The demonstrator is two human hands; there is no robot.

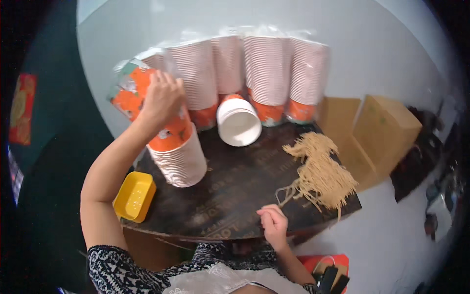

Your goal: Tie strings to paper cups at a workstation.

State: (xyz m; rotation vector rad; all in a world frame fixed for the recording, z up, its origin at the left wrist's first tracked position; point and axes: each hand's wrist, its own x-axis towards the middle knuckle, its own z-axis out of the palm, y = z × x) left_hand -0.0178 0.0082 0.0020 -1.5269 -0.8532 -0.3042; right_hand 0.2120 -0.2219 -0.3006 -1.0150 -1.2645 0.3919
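At the left of the table, my left hand (164,97) is closed over the orange, patterned upper part of a stack of paper cups (180,164). The white rims of this stack face down, toward me. An orange and green patterned piece (131,88) shows left of the fingers; whether it belongs to the same stack I cannot tell. My right hand (274,225) is curled closed by the table's front edge, and the inside of its grip is hidden. Just beyond it lies a bundle of tan strings (325,176) with a loose loop. A few nested white cups (239,122) lie on their side, mouth toward me.
Several tall plastic-wrapped stacks of paper cups (267,71) line the back of the dark table (230,196). A yellow tray (134,196) sits at the left edge. An open cardboard box (389,130) stands right of the table. A red item (342,259) is low at the right.
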